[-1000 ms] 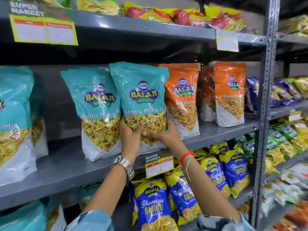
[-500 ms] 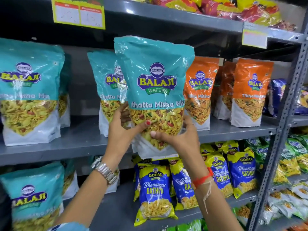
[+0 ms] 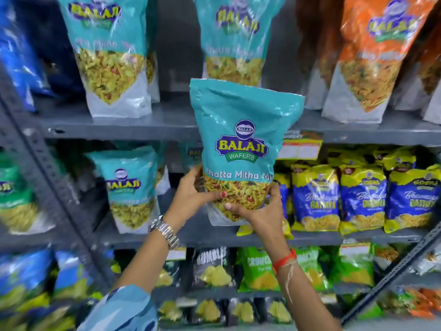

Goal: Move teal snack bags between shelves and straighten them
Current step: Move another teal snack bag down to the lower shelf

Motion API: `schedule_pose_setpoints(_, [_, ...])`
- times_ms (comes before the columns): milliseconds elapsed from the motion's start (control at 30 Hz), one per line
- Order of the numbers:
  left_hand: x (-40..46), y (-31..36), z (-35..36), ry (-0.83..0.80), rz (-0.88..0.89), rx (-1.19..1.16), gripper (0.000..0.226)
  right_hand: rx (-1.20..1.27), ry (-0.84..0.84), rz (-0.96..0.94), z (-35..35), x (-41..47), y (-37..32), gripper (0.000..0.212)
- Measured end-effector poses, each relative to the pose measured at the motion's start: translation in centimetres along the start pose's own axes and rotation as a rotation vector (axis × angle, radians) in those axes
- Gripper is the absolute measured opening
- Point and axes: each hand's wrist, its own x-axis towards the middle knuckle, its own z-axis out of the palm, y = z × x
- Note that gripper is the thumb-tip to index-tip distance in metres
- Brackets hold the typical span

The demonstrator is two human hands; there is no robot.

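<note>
Head view: teal bag [image 3: 241, 144] upright at centre, clasped at base by left hand [image 3: 191, 189] and right hand [image 3: 260, 211]. Lower shelf [image 3: 317, 237] at 6 o'clock. Mid-transfer; placing, straightening left.

Teal bag [image 3: 241, 149] lifted off upper shelf [image 3: 143, 125]; now lowered before shelf below [image 3: 214, 235].

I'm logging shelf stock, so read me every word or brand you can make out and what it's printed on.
"BALAJI WAFERS", "Khatta Mitha Mi", cut off: held teal bag, in left hand and right hand.
"BALAJI": teal bag on the lower shelf.
"BALAJI", smeared: upper teal bags, orange bag.
Blue-yellow bags, green bags, black bag, price tag: too blurred.
</note>
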Motion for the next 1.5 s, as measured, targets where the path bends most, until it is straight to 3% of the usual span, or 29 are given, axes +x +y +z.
schedule_pose_setpoints(167, [-0.8,-5.6,-1.0,0.046,-0.099,-0.008,0.066,-0.106,-0.068,0.053,2.7,-0.3,4.4,0.09])
schedule_pose_setpoints(467, [2.0,-13.7,-4.3,0.022,-0.219,0.059,0.073,-0.265,-0.095,0.151,8.7,0.7,9.0,0.107])
schedule_pose_setpoints(933, [5.6,-20.1,-6.9,-0.053,-0.319,0.015,0.072,-0.297,-0.096,0.223,14.1,2.8,13.3,0.088])
schedule_pose_setpoints(1067, [5.2,-20.3,-6.6,-0.023,-0.301,-0.066,0.085,-0.256,-0.138,0.189,13.8,2.9,13.3,0.089])
schedule_pose_setpoints(1200, [3.8,-19.9,-6.0,0.073,-0.222,-0.061,0.096,-0.237,-0.151,0.129,13.5,2.2,13.0,0.107])
schedule_pose_setpoints(1267, [2.9,-19.0,-5.5,0.18,-0.14,0.006,0.088,-0.209,-0.127,0.08,13.0,1.6,12.3,0.111])
schedule_pose_setpoints(1400, [1.3,-14.9,-4.3,0.43,0.12,0.139,0.052,-0.085,-0.012,-0.015,11.6,0.1,8.6,0.085])
schedule_pose_setpoints(1500, [1.3,-11.4,-3.4,0.495,0.304,0.154,0.044,-0.001,0.075,-0.152,10.2,0.4,4.6,0.06])
